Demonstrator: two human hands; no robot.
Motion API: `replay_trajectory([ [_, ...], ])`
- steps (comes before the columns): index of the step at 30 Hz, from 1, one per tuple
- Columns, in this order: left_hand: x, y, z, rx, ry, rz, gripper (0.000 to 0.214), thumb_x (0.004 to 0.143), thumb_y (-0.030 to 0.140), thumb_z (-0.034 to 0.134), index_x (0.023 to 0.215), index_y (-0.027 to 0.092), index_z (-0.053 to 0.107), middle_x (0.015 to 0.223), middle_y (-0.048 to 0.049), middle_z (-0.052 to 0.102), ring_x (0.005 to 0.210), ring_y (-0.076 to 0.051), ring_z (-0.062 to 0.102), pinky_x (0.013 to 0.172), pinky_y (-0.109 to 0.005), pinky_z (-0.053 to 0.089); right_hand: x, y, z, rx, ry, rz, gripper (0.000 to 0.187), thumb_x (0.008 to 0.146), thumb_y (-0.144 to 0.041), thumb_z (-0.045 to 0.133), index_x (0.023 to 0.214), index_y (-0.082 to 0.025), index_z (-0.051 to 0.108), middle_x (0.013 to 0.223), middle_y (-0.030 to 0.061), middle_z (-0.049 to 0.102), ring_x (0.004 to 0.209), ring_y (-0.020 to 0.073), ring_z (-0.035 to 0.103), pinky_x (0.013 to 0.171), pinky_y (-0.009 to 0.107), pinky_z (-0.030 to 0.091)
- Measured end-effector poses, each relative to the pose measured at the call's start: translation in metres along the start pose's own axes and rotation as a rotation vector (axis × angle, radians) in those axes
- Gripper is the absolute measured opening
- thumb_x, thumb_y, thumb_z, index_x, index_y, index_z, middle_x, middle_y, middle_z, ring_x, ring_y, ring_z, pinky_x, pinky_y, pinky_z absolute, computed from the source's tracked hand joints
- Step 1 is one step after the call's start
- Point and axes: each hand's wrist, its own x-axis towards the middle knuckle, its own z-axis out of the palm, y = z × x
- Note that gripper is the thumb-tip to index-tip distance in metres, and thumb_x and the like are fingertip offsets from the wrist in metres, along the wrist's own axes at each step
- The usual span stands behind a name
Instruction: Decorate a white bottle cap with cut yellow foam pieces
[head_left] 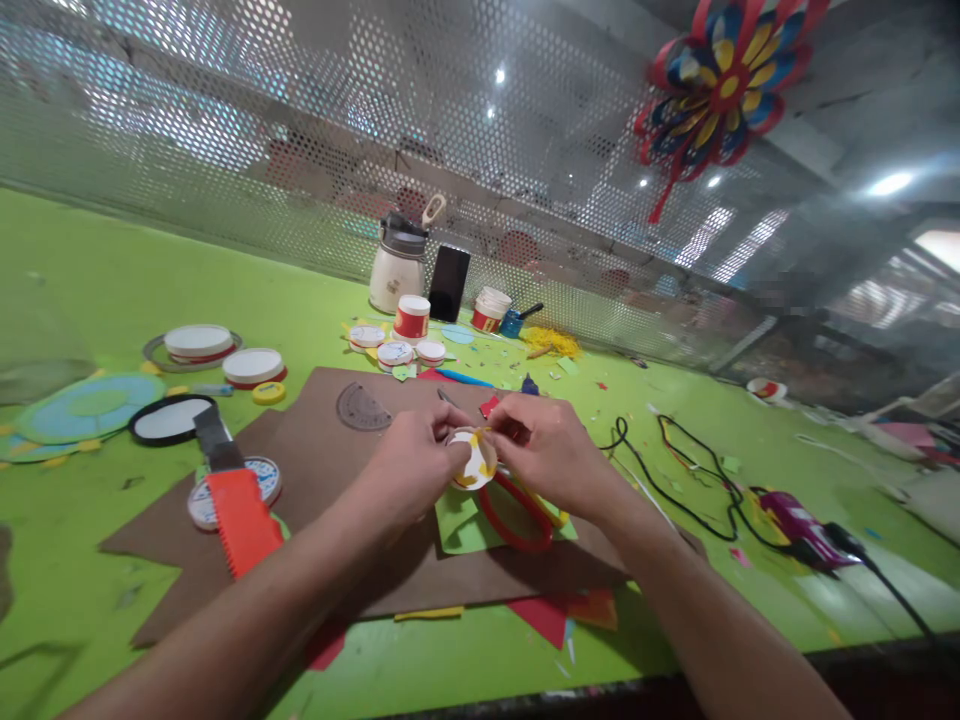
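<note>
Between my two hands is a small round white disc with yellow patches [474,466], held above a brown board. My left hand [416,455] pinches its left edge with thumb and fingers. At the disc's upper right edge, the fingertips of my right hand [544,440] are pressed together on it; whether they hold a separate small piece is hidden. Just below lie red-handled scissors [517,515] on a green paper sheet [465,530]. A clear protractor [362,407] rests on the board, left of my hands.
The brown cardboard [322,570] covers the middle of the green table. An orange-handled blade [240,510] lies at left on a round lid. Jars, a white jug [397,265] and a phone [448,284] stand behind. A black cord runs to a purple tool [799,525] at right.
</note>
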Motion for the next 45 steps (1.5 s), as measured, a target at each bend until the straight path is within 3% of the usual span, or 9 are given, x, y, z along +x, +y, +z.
replay_trajectory([
  [14, -0.001, -0.003, 0.002, -0.072, 0.005, -0.013, 0.020, 0.063, 0.013, 0.055, 0.081, 0.016, 0.063, 0.066, -0.0032, 0.066, 0.059, -0.017, 0.058, 0.051, -0.025, 0.043, -0.001, -0.001, 0.004, -0.055, 0.034, -0.037, 0.016, 0.082, -0.008, 0.058, 0.070, -0.019, 0.054, 0.067, -0.0015, 0.058, 0.060, 0.0116, 0.048, 0.058, 0.026, 0.037],
  [32, 0.000, -0.006, 0.003, -0.038, 0.020, 0.014, 0.008, 0.069, 0.021, 0.058, 0.076, 0.018, 0.060, 0.064, -0.0014, 0.063, 0.061, -0.017, 0.057, 0.052, -0.025, 0.042, -0.008, -0.003, 0.009, -0.073, 0.043, -0.019, 0.011, 0.084, -0.010, 0.057, 0.076, -0.018, 0.056, 0.070, 0.0000, 0.062, 0.063, 0.0126, 0.053, 0.060, 0.026, 0.040],
  [45, 0.003, -0.008, 0.005, -0.085, 0.025, 0.000, 0.007, 0.065, 0.024, 0.065, 0.069, 0.019, 0.062, 0.057, 0.0004, 0.062, 0.055, -0.017, 0.058, 0.050, -0.025, 0.043, -0.011, -0.003, 0.011, -0.016, 0.046, 0.021, 0.010, 0.086, -0.014, 0.058, 0.077, -0.018, 0.059, 0.071, 0.0005, 0.064, 0.062, 0.0120, 0.055, 0.059, 0.025, 0.041],
])
